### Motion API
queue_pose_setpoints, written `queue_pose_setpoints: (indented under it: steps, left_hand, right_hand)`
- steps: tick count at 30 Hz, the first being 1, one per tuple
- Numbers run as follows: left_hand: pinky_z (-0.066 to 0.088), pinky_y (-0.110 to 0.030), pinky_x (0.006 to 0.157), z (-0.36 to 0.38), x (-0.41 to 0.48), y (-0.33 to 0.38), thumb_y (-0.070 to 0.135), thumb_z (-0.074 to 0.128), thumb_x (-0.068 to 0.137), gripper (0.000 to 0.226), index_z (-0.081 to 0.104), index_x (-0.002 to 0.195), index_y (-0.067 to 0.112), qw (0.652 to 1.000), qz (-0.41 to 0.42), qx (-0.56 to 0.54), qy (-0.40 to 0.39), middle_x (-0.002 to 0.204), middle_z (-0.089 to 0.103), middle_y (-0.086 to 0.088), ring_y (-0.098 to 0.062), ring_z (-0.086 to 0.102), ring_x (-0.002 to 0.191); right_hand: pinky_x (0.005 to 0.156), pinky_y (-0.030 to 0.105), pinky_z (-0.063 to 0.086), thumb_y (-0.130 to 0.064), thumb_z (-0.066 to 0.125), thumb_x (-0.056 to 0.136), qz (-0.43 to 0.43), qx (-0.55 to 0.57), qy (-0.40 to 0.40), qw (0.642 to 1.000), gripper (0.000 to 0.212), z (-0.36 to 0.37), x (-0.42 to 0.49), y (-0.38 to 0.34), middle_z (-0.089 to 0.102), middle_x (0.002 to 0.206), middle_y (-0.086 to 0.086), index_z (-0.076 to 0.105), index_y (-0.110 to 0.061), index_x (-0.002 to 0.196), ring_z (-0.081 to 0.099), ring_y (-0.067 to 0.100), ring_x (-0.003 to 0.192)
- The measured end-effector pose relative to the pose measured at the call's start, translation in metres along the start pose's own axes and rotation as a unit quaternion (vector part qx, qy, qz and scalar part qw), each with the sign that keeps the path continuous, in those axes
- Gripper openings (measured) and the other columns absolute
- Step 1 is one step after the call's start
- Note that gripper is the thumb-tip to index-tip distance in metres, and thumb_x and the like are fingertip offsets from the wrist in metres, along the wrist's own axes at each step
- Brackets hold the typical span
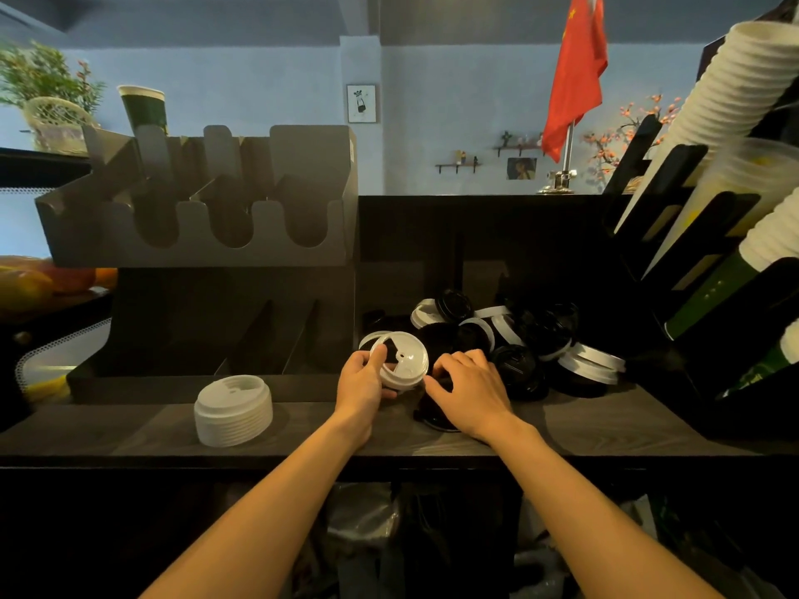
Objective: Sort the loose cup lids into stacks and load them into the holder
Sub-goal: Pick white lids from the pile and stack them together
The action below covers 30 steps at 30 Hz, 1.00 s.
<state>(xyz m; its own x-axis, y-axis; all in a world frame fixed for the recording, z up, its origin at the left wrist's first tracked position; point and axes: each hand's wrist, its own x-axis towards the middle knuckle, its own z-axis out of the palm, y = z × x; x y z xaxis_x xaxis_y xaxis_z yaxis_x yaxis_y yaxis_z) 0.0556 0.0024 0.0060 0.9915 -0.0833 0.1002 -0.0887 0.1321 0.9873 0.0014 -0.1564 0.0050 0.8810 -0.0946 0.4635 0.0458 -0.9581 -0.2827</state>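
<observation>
Left hand: the left hand (361, 380) is gripping a white lid (401, 361), thumb pressing on the upper rim and the other fingers curling underneath, so they are clamped on it.
White lid: it is tilting up off the counter (129, 430), its top facing the person, at the near left edge of the loose pile (523, 339).
Right hand: the right hand (469, 389) is hovering low just beside the white lid, fingers spreading apart and bending down onto a black lid (436, 419); I cannot tell whether they are gripping it or only touching.
Loose pile: black and white lids are lying jumbled together on the counter, right of the holder (199, 235).
White stack: a neat white stack (233, 410) is standing upright on the counter, left of both hands and in front of the holder's lower bays.
Holder: it is sitting at the back left, its three round-bottomed upper slots showing no lids.
Surroundings: ribbed cup sleeves (735, 84) are leaning in a rack at far right, a green cup (145, 108) is poking up behind the holder, and a red flag (577, 67) is hanging beyond.
</observation>
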Motion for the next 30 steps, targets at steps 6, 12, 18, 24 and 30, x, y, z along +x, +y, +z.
queue_pose_setpoints:
  steps: [6,12,18,24,30]
  left_hand:
    - [0.053,-0.022,0.059,0.001,-0.001,0.001,0.033,0.05,0.106,0.025,0.061,0.1,0.011,1.0,0.001,0.003,0.0,0.091,0.073,-0.008,-0.014,0.067,0.077]
    - [0.053,-0.027,0.064,0.0,-0.002,0.002,0.034,0.051,0.106,0.025,0.062,0.101,0.012,1.0,-0.003,-0.005,0.002,0.089,0.073,-0.006,-0.015,0.068,0.08]
    - [0.052,-0.028,0.065,0.001,-0.002,0.002,0.033,0.052,0.105,0.024,0.062,0.101,0.012,1.0,-0.006,-0.005,0.0,0.09,0.073,-0.007,-0.016,0.068,0.081]
    - [0.053,-0.029,0.067,0.001,-0.001,0.002,0.034,0.051,0.105,0.025,0.062,0.102,0.011,1.0,-0.006,-0.006,-0.001,0.092,0.073,-0.008,-0.017,0.067,0.083]
    - [0.052,-0.029,0.067,0.001,0.0,0.002,0.034,0.051,0.105,0.025,0.062,0.103,0.011,1.0,-0.006,-0.006,0.0,0.094,0.072,-0.008,-0.017,0.067,0.085]
  right_hand:
    - [0.091,0.033,0.042,-0.046,0.059,0.092,0.045,0.046,0.015,0.998,0.026,-0.005,-0.003,0.001,0.046,0.101,-0.009,0.055,-0.026,0.108,0.042,0.014,0.104]
    - [0.1,0.031,0.031,-0.047,0.05,0.096,0.006,-0.012,0.003,1.0,0.029,0.004,0.003,0.006,0.051,0.127,-0.007,0.063,-0.027,0.113,0.036,0.017,0.126]
    - [0.11,0.035,0.026,-0.05,0.042,0.098,0.016,-0.048,-0.009,0.999,0.047,0.006,0.003,0.004,0.04,0.146,0.0,0.054,-0.026,0.137,0.027,0.019,0.136]
    - [0.105,0.035,0.03,-0.051,0.038,0.099,0.022,-0.075,-0.017,0.997,0.046,0.007,0.002,0.004,0.042,0.134,0.002,0.063,-0.02,0.122,0.032,0.021,0.126]
    - [0.111,0.04,0.026,-0.049,0.035,0.1,0.041,-0.058,-0.068,0.995,0.053,0.006,0.004,0.002,0.037,0.147,0.006,0.045,-0.024,0.145,0.028,0.024,0.135]
